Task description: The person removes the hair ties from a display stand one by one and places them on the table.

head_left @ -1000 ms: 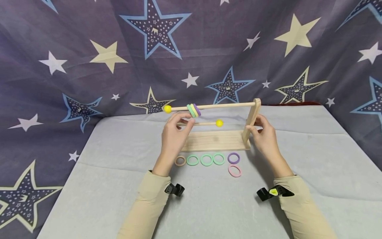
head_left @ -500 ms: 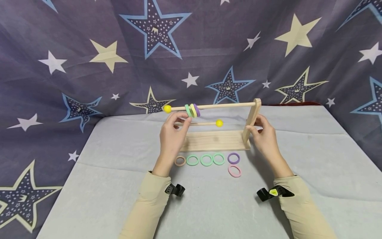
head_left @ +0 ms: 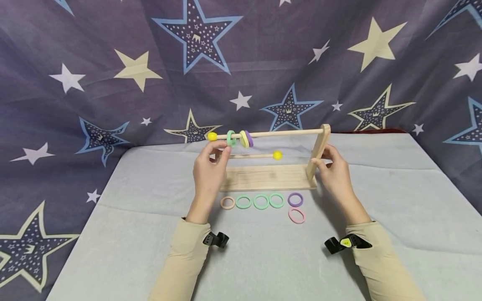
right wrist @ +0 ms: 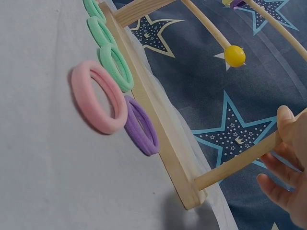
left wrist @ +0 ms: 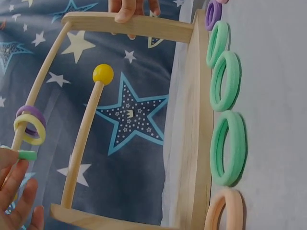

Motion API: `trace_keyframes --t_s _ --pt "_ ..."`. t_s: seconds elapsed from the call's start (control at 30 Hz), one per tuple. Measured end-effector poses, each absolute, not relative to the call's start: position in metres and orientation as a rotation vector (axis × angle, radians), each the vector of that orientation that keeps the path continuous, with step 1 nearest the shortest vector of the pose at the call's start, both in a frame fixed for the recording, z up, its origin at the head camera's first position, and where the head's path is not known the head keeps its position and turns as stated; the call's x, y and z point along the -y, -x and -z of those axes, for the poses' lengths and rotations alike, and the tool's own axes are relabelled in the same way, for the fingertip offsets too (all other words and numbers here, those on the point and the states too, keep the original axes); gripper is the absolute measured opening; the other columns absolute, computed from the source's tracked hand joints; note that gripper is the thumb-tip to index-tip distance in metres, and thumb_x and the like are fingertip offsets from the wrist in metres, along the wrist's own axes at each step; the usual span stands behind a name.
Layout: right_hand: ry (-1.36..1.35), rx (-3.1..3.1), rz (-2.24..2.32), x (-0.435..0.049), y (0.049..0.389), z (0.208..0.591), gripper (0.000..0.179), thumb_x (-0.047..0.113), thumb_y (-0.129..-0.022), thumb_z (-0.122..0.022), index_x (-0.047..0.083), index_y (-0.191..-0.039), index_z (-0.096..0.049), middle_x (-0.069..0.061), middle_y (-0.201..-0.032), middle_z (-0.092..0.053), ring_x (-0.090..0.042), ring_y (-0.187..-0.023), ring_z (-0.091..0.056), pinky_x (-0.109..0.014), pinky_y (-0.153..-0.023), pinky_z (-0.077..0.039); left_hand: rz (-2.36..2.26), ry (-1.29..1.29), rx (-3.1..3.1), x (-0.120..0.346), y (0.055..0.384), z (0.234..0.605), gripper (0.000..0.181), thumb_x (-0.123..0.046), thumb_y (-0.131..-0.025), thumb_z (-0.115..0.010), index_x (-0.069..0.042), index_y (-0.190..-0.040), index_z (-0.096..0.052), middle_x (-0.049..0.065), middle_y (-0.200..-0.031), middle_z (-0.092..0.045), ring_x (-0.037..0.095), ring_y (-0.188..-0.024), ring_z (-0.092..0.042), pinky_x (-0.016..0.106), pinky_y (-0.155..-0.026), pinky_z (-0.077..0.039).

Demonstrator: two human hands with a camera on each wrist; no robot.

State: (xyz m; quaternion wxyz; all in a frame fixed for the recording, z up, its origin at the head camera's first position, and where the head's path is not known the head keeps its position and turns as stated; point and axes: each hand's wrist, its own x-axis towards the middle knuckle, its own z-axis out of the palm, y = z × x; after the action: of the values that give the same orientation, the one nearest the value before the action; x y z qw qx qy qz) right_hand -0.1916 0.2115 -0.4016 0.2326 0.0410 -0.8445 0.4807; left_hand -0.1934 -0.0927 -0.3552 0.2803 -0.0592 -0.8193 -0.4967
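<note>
A wooden stand has an upper rod and a lower rod, each tipped with a yellow ball. My left hand pinches a green hair tie that hangs round the upper rod near its ball end. Just right of it, a yellow hair tie and a purple hair tie hang together on that rod. My right hand grips the stand's right upright between thumb and fingers. The left upright is partly hidden behind my left hand in the head view.
In front of the base lie a peach hair tie, several green hair ties, a purple one and a pink one. A grey cloth covers the table. A star-patterned curtain hangs behind.
My left hand has slid the green hair tie leftward along the upper rod, away from the yellow and purple ones. The right hand stays on the upright.
</note>
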Motion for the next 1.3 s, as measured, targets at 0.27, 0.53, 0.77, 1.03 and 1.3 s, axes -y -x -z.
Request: trace_keyframes --t_s 0.27,0.53,0.77,1.03,1.3 --pt "-0.109 2.322 -1.322 -0.212 0.191 0.402 0.041 0.001 -0.09 -0.069 -0.008 -0.127 -0.054 -0.027 -0.115 -0.065 -0.036 -0.102 -0.062 -0.017 -0.072 -0.041 1.309 0.129 2.192 0.102 0.193 0.353 0.013 -0.018 -0.093 -0.07 -0.011 -0.104 -0.072 0.001 -0.098 -0.072 0.016 -0.086 -0.065 0.032 -0.073 -0.047" --pt "-0.116 2.323 -1.321 -0.212 0.191 0.402 0.041 0.001 -0.09 -0.069 -0.008 -0.128 -0.054 -0.027 -0.115 -0.065 -0.036 -0.102 -0.062 -0.017 -0.072 -0.041 1.307 0.088 2.171 0.112 0.191 0.351 0.014 -0.016 -0.092 -0.071 -0.01 -0.105 -0.072 0.002 -0.097 -0.072 0.016 -0.086 -0.065 0.034 -0.073 -0.047" --pt "-0.118 2.321 -1.32 -0.211 0.192 0.402 0.041 0.002 -0.091 -0.069 -0.009 -0.128 -0.054 -0.027 -0.115 -0.065 -0.036 -0.102 -0.062 -0.017 -0.072 -0.041 1.325 0.072 2.14 0.12 0.19 0.35 0.015 -0.017 -0.092 -0.072 -0.009 -0.105 -0.072 0.003 -0.098 -0.072 0.015 -0.085 -0.065 0.031 -0.074 -0.046" --pt "-0.113 2.313 -1.314 -0.21 0.191 0.4 0.042 0.002 -0.09 -0.069 -0.008 -0.128 -0.054 -0.027 -0.114 -0.065 -0.037 -0.101 -0.062 -0.018 -0.072 -0.041 1.31 0.044 2.127 0.127 0.192 0.35 0.017 -0.018 -0.091 -0.073 -0.008 -0.105 -0.072 0.003 -0.099 -0.072 0.016 -0.086 -0.065 0.033 -0.073 -0.046" --pt "-0.099 2.33 -1.324 -0.211 0.19 0.4 0.042 0.003 -0.09 -0.07 -0.008 -0.128 -0.054 -0.026 -0.115 -0.065 -0.037 -0.102 -0.062 -0.018 -0.072 -0.041 1.302 0.024 2.134 0.135 0.19 0.349 0.015 -0.018 -0.091 -0.073 -0.009 -0.104 -0.072 0.003 -0.099 -0.072 0.014 -0.086 -0.064 0.03 -0.073 -0.045"
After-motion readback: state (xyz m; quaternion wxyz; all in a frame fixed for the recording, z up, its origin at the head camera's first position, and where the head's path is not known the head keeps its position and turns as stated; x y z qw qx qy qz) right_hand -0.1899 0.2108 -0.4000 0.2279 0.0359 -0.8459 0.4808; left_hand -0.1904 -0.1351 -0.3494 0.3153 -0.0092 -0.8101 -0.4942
